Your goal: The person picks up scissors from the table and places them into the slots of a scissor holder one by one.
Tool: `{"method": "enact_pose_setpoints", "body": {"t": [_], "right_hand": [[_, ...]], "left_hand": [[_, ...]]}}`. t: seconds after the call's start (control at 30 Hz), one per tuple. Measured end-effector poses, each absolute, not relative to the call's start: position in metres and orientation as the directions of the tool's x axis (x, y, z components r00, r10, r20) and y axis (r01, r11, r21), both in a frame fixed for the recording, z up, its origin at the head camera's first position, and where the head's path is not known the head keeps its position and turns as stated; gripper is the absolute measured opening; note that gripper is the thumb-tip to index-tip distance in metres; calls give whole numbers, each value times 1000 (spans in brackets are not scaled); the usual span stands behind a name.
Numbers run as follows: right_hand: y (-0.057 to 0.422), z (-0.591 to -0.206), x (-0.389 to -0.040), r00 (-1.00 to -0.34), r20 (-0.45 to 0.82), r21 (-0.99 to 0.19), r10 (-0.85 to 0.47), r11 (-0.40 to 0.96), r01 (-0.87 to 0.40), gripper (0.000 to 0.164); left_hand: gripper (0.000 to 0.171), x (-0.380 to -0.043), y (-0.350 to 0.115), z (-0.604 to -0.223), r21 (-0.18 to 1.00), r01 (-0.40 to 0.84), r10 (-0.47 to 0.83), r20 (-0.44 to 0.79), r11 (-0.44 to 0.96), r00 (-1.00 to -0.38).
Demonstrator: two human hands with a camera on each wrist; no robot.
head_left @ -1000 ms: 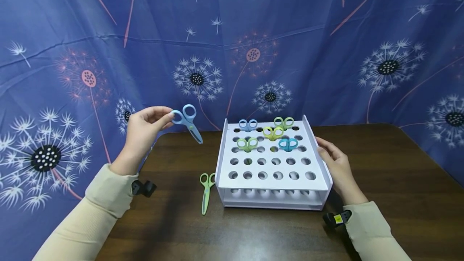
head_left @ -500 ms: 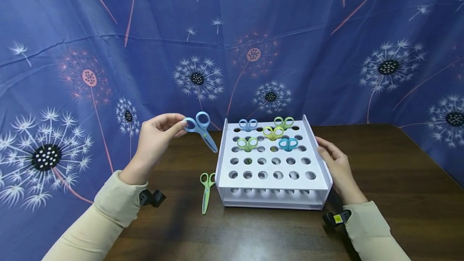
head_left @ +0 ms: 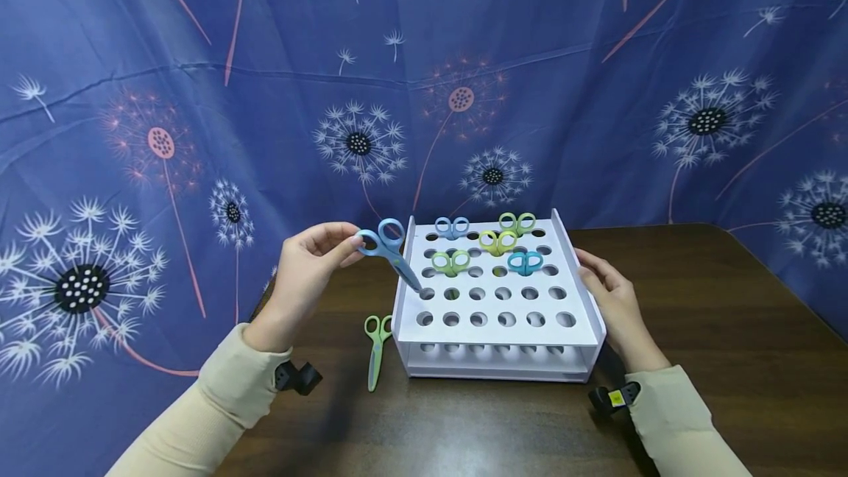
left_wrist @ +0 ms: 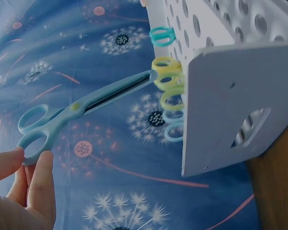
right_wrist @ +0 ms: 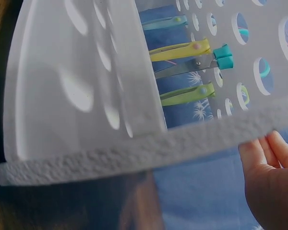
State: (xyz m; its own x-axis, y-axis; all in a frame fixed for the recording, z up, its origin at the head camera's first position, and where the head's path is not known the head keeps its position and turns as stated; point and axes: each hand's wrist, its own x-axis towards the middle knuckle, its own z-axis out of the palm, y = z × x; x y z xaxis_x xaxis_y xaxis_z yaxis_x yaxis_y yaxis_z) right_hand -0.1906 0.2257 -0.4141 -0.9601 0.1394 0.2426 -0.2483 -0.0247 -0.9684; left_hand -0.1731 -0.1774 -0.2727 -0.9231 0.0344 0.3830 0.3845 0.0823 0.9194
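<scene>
Thumb and fingers of my left hand [head_left: 301,285] pinch one handle ring of light blue scissors [head_left: 402,266]. Their blade slants down, its tip overlapping a hole near the left edge of the white rack [head_left: 490,336] in the head view. My right hand [head_left: 612,300] rests against the rack's right side panel, fingertips at its edge in the right wrist view [right_wrist: 269,177]. Several scissors stand in the rack's holes, rings up: blue scissors [head_left: 452,231], green scissors [head_left: 517,227], yellow scissors [head_left: 498,245], light green scissors [head_left: 451,266] and teal scissors [head_left: 525,266].
Green scissors [head_left: 375,363] lie on the brown table [head_left: 715,300], beside the rack's front left side. Behind the table hangs a blue dandelion-print cloth [head_left: 563,94]. The rack's left side panel [left_wrist: 216,110] has a slot.
My left hand has carried the light blue scissors right and a little down, from left of the rack to over its left edge. The right hand and rack have stayed put.
</scene>
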Motion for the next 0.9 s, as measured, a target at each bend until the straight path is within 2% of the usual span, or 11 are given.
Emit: {"method": "enact_pose_setpoints", "body": {"t": [0.17,0.47,0.9], "right_hand": [[226,-414,-190,-958,254,-966,133,-19,-258,47],[226,-414,-191,-956,265,-963,127,-19,-269,47],[225,-412,-190,-953,274,-961,126,-8,-278,47]], "left_hand": [[14,-175,-172,-284,939,343,48,342,20,-939],[24,-179,-160,-299,955,296,114,294,-7,-949],[25,-179,-147,-308,964,262,159,251,52,-955]]}}
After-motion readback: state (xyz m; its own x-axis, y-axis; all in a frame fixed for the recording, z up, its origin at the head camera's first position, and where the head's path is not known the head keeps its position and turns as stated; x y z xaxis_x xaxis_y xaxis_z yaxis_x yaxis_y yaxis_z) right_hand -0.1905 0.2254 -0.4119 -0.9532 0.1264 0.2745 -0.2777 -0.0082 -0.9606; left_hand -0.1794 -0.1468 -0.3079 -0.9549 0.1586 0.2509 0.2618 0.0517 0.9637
